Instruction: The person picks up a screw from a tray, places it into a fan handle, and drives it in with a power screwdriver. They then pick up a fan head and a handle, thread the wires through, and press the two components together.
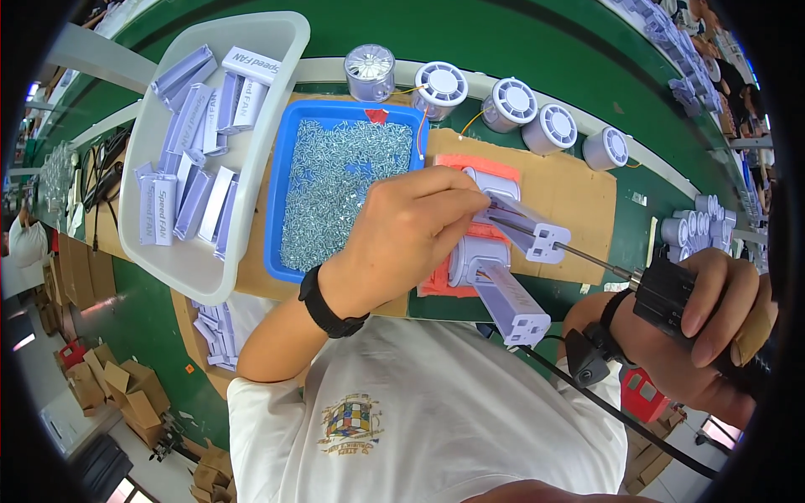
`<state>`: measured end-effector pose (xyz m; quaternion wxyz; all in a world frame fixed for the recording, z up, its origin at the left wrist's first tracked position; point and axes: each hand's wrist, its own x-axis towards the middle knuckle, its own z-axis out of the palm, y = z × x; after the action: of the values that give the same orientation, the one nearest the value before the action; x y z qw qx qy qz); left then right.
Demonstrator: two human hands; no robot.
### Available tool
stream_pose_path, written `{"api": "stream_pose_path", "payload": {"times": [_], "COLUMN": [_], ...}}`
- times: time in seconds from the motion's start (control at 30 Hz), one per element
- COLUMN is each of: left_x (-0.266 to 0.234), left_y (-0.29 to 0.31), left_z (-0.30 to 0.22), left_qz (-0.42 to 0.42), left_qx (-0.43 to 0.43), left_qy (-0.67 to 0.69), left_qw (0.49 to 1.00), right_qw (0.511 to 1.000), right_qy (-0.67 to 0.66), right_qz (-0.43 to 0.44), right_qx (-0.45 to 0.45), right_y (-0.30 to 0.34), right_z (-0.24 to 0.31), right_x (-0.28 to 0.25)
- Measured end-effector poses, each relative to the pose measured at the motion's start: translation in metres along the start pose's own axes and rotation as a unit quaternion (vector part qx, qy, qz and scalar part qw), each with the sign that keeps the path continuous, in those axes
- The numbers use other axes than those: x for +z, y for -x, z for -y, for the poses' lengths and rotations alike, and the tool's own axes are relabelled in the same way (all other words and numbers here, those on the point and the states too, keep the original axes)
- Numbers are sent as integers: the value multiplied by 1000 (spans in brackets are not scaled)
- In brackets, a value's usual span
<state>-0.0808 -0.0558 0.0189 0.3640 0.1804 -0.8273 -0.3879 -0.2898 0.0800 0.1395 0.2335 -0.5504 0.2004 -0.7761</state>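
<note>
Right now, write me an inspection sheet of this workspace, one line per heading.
Surface: green bench, partly under a cardboard sheet
Job's things: upper lilac handle and lower lilac handle, bases on red pads; black driver, its shaft entering the upper lilac handle
Clutter: five round fan units, blue tray of screws, white bin of lilac parts
Grips: left grip at the upper lilac handle, pinch unclear; right grip holds the black driver
Cables: black cable across white shirt; thin wires at the fan units
Surroundings: cardboard boxes at left

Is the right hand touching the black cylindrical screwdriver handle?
Touching: the head view shows the right hand with its fingers wrapped around the black cylindrical screwdriver handle.
</note>
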Motion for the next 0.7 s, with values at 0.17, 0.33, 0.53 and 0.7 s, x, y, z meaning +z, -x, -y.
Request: {"api": "stream_pose_path", "payload": {"times": [0.17,0.33,0.53,0.7], "left_x": [5,5,4,2], "left_y": [1,3,4,2], "left_z": [0,-4,-3,-9], "left_qz": [-20,1,1,36], "left_qx": [-3,11,26,41], "left_qy": [-20,-64,-73,-109], "left_qw": [1000,998,997,992], "right_qw": [969,1000,1000,999], "right_qy": [46,-8,13,27], "right_qz": [-232,-12,-9,35], "right_qx": [-67,-6,-11,12], "right_y": [12,0,7,0], "right_z": [-3,-11,-20,-18], "right_x": [24,9,17,19]}}
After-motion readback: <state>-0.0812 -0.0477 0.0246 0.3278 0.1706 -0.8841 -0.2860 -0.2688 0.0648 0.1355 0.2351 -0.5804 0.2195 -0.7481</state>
